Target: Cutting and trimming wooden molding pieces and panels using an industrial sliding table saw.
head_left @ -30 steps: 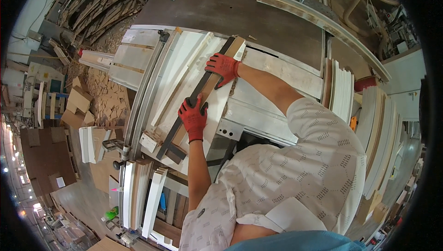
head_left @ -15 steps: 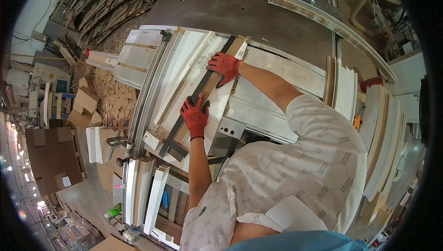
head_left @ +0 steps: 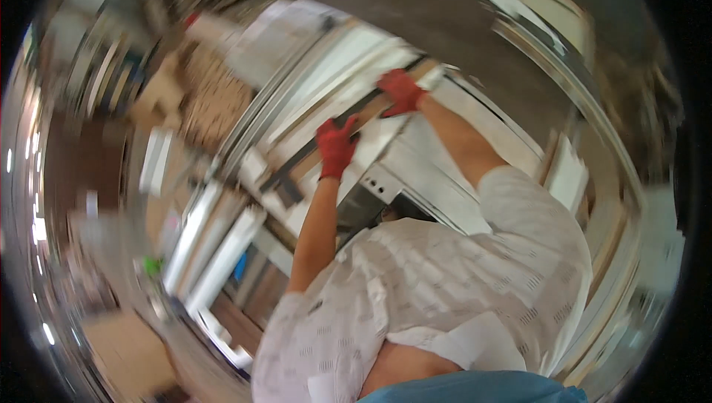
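A long narrow wooden board [head_left: 371, 115] with a dark edge lies slanted across stacked white panels [head_left: 337, 69] in front of me. My left hand [head_left: 335, 147], in a red glove, grips the board near its middle. My right hand [head_left: 400, 91], also in a red glove, holds it farther up near its far end. Both arms reach out from my white patterned shirt. The whole picture is smeared by motion.
A dark flat machine top [head_left: 430, 17] stretches behind the panels. Upright white boards [head_left: 211, 247] stand at the lower left and more stand at the right [head_left: 569, 174]. Wood offcuts and cardboard [head_left: 204, 99] lie at the left. A small green object [head_left: 152, 263] sits low left.
The view has swung and blurred, and both hands now sit higher and more to the right in it. They keep their hold on the board.
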{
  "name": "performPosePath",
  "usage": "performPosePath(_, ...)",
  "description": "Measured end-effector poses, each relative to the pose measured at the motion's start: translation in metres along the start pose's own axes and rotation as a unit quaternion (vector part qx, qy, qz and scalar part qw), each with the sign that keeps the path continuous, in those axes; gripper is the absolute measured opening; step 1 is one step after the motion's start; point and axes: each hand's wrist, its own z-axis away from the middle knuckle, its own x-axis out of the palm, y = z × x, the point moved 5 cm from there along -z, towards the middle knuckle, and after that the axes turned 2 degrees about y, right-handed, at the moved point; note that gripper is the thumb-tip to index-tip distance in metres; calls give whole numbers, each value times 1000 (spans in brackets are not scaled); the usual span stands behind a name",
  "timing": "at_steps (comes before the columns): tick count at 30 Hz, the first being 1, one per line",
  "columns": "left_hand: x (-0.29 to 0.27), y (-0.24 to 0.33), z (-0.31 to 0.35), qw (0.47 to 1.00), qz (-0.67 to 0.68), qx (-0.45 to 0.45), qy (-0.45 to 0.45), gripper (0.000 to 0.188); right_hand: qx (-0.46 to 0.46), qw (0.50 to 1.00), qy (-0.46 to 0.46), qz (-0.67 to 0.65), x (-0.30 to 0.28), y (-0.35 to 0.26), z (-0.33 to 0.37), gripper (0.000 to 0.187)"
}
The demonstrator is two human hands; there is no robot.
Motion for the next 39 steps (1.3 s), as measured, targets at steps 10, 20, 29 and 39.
performPosePath(10, 33, -11, 11, 999, 17, -48, 4, 49, 112, 981, -157, 18, 22, -2, -7, 93)
performPosePath(20, 33, -10, 7, 996, 52, -54, 57, 52, 110, 975, -175, 76, 14, 1, -9, 98)
performPosePath(29, 15, -7, 4, 999, 8, -39, -35, 56, 62, 990, -108, 72, 7, -3, -7, 91)
performPosePath(39, 5, -3, 3, 999, -3, -33, -27, 62, 72, 990, -110, 51, -1, -4, -7, 89)
